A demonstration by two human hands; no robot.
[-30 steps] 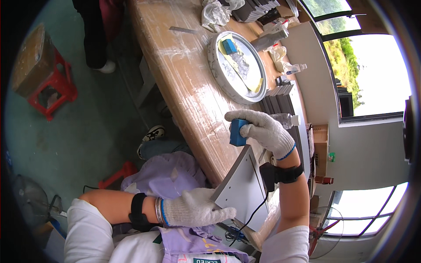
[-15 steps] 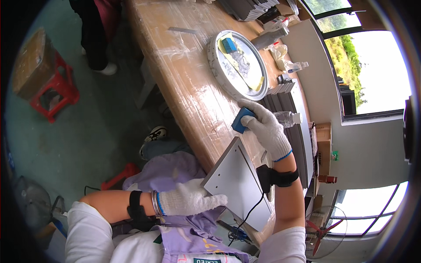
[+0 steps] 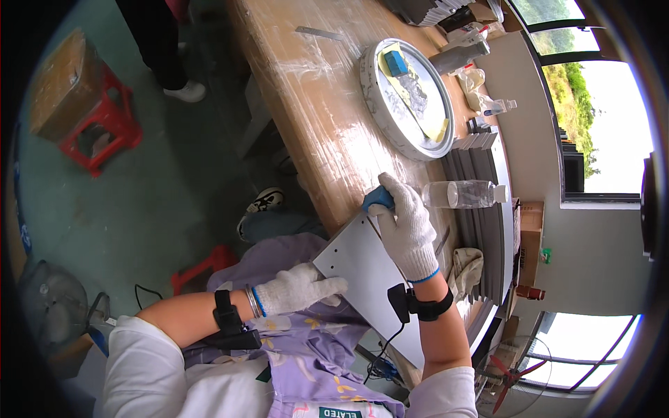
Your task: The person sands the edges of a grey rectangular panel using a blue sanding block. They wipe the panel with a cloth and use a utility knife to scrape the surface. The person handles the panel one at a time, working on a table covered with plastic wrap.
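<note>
My right hand (image 3: 410,230), in a white knit glove, grips a small blue block (image 3: 378,199). The block sits at the far corner of a flat grey panel (image 3: 366,285), seemingly against its edge. Small dark holes show along the panel's left side. My left hand (image 3: 298,289), also gloved, clasps the panel's near left edge, thumb on top and the other fingers partly hidden. The panel is tilted, between my body and the table edge. A clear plastic bottle (image 3: 463,194) stands just right of my right hand.
A round white lid or tub (image 3: 376,104) on the wrapped table (image 3: 306,90) bears a yellow sheet, grey smears and another blue block (image 3: 396,63). Stacked grey panels (image 3: 481,174) line the right side, near a crumpled cloth (image 3: 467,272). A thin metal strip (image 3: 318,33) lies farther off.
My right hand has brought the blue block from above the table down to the panel's far corner. The whole view has shifted, with the table things now farther right.
</note>
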